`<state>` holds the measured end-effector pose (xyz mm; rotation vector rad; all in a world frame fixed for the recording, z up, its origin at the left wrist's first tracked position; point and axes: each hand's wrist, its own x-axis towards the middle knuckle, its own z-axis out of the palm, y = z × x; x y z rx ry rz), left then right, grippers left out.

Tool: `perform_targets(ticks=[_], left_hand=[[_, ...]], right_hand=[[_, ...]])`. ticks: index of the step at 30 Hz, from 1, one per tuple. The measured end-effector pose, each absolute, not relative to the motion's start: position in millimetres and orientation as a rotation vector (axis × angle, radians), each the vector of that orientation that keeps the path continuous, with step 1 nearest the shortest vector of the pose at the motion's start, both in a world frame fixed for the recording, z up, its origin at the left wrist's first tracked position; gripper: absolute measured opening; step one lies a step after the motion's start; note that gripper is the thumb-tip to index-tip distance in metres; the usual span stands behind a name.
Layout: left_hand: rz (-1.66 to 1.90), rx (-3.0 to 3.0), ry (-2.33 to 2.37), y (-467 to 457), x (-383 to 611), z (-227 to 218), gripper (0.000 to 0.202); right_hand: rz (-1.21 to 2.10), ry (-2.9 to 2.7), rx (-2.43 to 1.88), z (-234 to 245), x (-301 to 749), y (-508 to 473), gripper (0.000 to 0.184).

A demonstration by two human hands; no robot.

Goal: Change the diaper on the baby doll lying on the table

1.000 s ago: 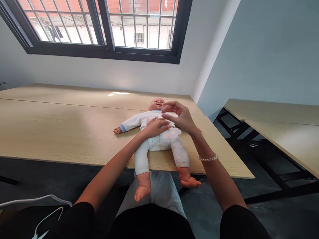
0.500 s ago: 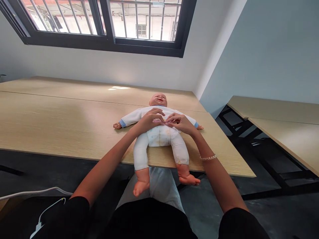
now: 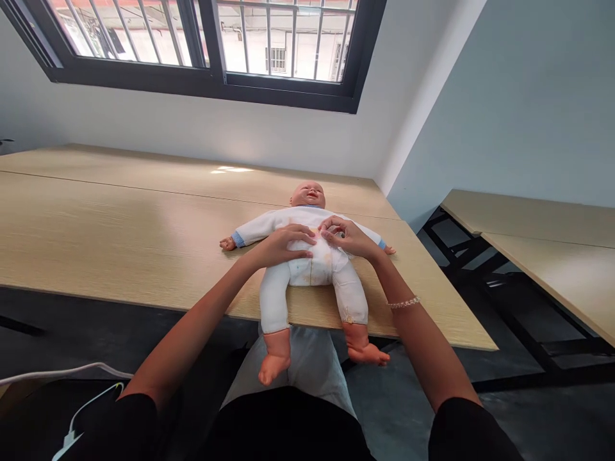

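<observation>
Now lower on the doll [image 3: 307, 195], left hand [image 3: 282, 247] flat, right fingers [image 3: 329, 225] pinching its suit [image 3: 312, 272].

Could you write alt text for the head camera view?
The left hand and right hand rest on the belly of a baby doll in a white, blue-cuffed suit, lying face up on a light wood table with its feet past the edge.
</observation>
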<state>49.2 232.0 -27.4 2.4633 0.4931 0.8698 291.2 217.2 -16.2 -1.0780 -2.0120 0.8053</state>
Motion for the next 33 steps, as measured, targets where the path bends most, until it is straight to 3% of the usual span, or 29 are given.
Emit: perform_targets(ticks=[8,17,27,33], left_hand=[[0.832,2.381,0.391,271.6,62.3,-34.2,0.030],[0.774,2.345,0.426,279.4,64.4,-35.3,0.030],[1.219,1.986,0.908,289.8,48.8,-43.1,0.029],[0.865,1.977,0.895,299.6,6.9,-47.5,0.030]], right_hand=[[1.046,-1.627,-1.110,-25.2,301.9,233.6,0.051],[0.914,-1.862,-1.257,-26.5,282.3,259.4,0.037],[0.743,-1.689,-1.296,-40.5,277.4,253.9,0.041],[0.751,-1.630,-1.233,-40.4,277.0,250.6,0.044]])
